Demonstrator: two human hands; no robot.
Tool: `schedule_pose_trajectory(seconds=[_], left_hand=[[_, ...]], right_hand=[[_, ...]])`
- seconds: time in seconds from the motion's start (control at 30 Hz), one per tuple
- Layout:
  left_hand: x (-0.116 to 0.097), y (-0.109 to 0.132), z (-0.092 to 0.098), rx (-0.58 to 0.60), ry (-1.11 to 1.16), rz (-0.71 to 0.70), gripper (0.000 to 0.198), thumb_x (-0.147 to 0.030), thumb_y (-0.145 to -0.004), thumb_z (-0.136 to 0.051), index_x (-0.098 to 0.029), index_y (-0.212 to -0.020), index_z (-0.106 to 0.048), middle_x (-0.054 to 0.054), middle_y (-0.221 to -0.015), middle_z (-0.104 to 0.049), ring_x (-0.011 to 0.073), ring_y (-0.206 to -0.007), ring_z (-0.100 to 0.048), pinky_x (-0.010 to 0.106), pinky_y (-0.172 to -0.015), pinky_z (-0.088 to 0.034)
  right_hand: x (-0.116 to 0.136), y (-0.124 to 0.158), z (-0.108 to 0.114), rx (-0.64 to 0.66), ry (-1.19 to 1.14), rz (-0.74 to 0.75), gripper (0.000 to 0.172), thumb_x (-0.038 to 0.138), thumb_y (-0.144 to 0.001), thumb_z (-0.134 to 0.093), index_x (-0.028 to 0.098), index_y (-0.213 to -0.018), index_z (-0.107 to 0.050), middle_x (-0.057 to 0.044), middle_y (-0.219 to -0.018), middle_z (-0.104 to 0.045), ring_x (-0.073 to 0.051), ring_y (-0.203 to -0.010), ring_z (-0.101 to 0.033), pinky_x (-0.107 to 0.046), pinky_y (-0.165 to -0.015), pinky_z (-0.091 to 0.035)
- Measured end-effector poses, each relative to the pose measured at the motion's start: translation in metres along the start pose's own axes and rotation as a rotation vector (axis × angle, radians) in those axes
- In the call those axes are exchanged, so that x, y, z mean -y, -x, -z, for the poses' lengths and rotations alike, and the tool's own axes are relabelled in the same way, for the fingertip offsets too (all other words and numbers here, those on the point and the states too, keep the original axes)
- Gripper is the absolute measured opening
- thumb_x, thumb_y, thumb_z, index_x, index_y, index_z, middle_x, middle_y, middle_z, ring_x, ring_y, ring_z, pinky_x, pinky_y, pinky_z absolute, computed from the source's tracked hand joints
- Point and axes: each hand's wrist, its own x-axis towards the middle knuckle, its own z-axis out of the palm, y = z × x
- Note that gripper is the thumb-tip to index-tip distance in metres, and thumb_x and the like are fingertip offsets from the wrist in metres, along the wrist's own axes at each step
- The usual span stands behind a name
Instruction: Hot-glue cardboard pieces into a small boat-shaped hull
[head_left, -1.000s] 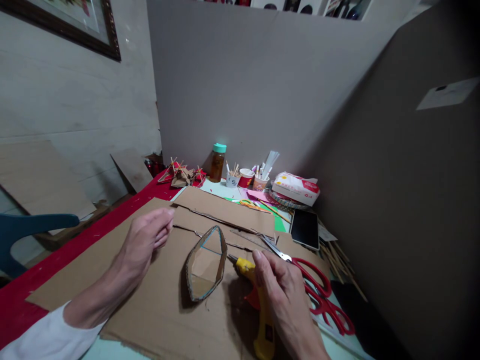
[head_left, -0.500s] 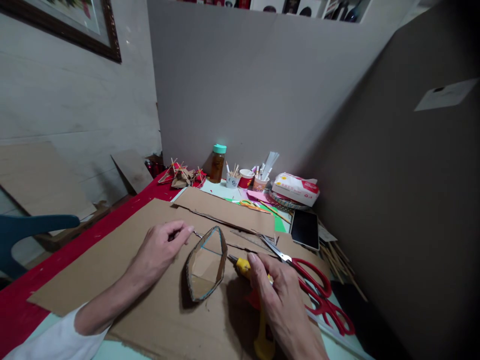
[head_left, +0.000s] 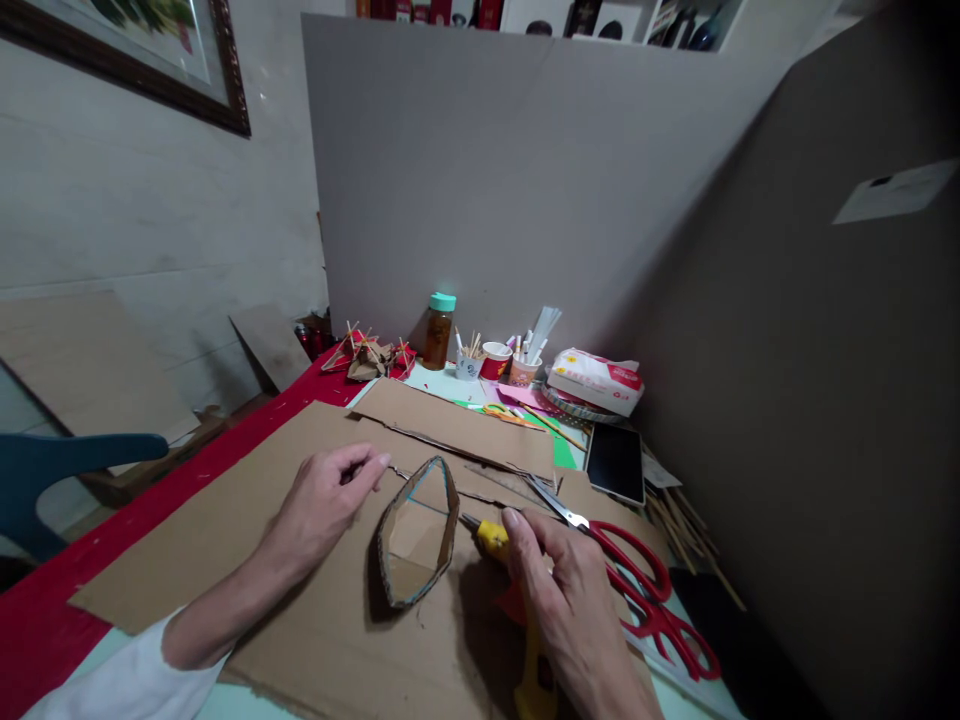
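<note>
A boat-shaped cardboard piece [head_left: 417,532] with raised walls and blue lines inside rests on a large cardboard sheet [head_left: 315,630]. My right hand [head_left: 574,590] holds a yellow glue gun [head_left: 493,538], its dark nozzle just right of the boat's wall and not touching it. To the left of the boat is my left hand [head_left: 334,495], fingers curled with thumb and fingertips together; whatever it may pinch is too small to make out. Red-handled scissors [head_left: 637,560] lie beyond my right hand, their blades pointing up and left.
A long cardboard strip [head_left: 457,425] lies behind the boat. Farther back stand a lidded bottle [head_left: 439,335], cups of sticks and pens [head_left: 469,362], and a tissue pack [head_left: 596,380]. A tablet [head_left: 615,462] and wooden sticks [head_left: 694,540] are at the right.
The whole view has shifted slightly, so everything appears a little lower and to the right. Both hands keep nearly the same pose beside the boat.
</note>
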Motion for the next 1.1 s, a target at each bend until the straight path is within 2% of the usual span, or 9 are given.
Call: schedule_pose_trajectory(seconds=[0.3,0.57,0.8,1.1], left_hand=[[-0.002,0.0,-0.008,0.064,-0.088,-0.03,0.04,-0.054,-0.085,-0.04,-0.023,-0.06,-0.039,-0.004,-0.06,-0.038,0.0164,-0.062,-0.04,0.03,-0.061,-0.03],[-0.003,0.0,-0.01,0.111,-0.152,-0.025,0.04,-0.053,-0.087,-0.039,-0.023,-0.062,-0.042,-0.003,-0.063,-0.043,0.0172,-0.065,-0.044,0.03,-0.063,-0.031],[-0.006,0.001,-0.01,0.183,-0.194,-0.03,0.03,-0.048,-0.087,-0.047,-0.021,-0.081,-0.059,-0.002,-0.07,-0.058,0.0185,-0.067,-0.052,0.029,-0.064,-0.037],[-0.01,0.003,-0.01,0.201,-0.26,-0.068,0.026,-0.043,-0.085,-0.049,-0.021,-0.089,-0.063,-0.002,-0.066,-0.058,0.0193,-0.063,-0.053,0.03,-0.063,-0.037]], right_hand=[[-0.009,0.002,-0.01,-0.026,0.039,0.104,0.046,0.043,-0.103,-0.041,0.022,-0.062,-0.039,0.004,-0.054,-0.045,-0.011,-0.049,-0.042,-0.026,-0.049,-0.028],[-0.007,0.003,-0.009,-0.031,0.107,0.212,0.043,0.034,-0.104,-0.041,0.021,-0.064,-0.038,0.004,-0.057,-0.047,-0.011,-0.05,-0.042,-0.025,-0.05,-0.029],[-0.015,0.005,-0.017,0.049,0.137,0.292,0.017,0.019,-0.101,-0.049,0.019,-0.084,-0.054,-0.002,-0.082,-0.059,-0.019,-0.077,-0.055,-0.03,-0.069,-0.04],[-0.014,0.008,-0.019,0.13,0.113,0.268,0.01,0.015,-0.099,-0.049,0.018,-0.094,-0.057,-0.006,-0.094,-0.061,-0.024,-0.089,-0.055,-0.039,-0.078,-0.046]])
